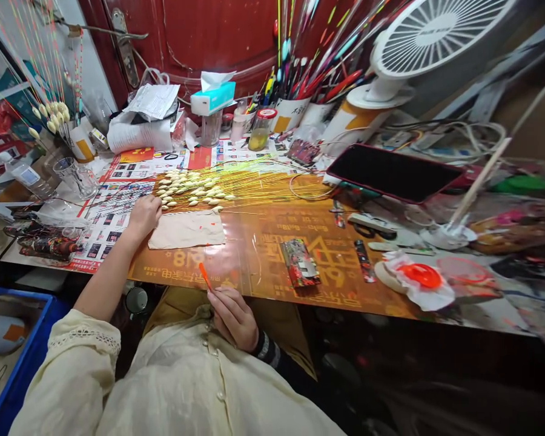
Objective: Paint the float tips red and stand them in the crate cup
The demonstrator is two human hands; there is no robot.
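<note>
My left hand point(146, 217) rests at the left end of a row of pale fishing floats point(200, 186), its fingers curled by their thin stems. What is between its fingertips is too small to make out. My right hand point(234, 315) is near the table's front edge, close to my shirt. It pinches a slim brush-like stick with a bright orange tip point(204, 274), which points up and to the left. Between the hands lies a cream cloth point(188, 230) with small orange marks, just in front of the floats.
Orange paint point(420, 275) sits on white wrapping at right, beyond a paint-stained block point(301, 263). A phone point(393, 172) leans under a white fan point(436, 36). Behind stand a tissue box point(213, 97), a jar point(261, 130) and pots of rods. A glass mug point(77, 177) stands left.
</note>
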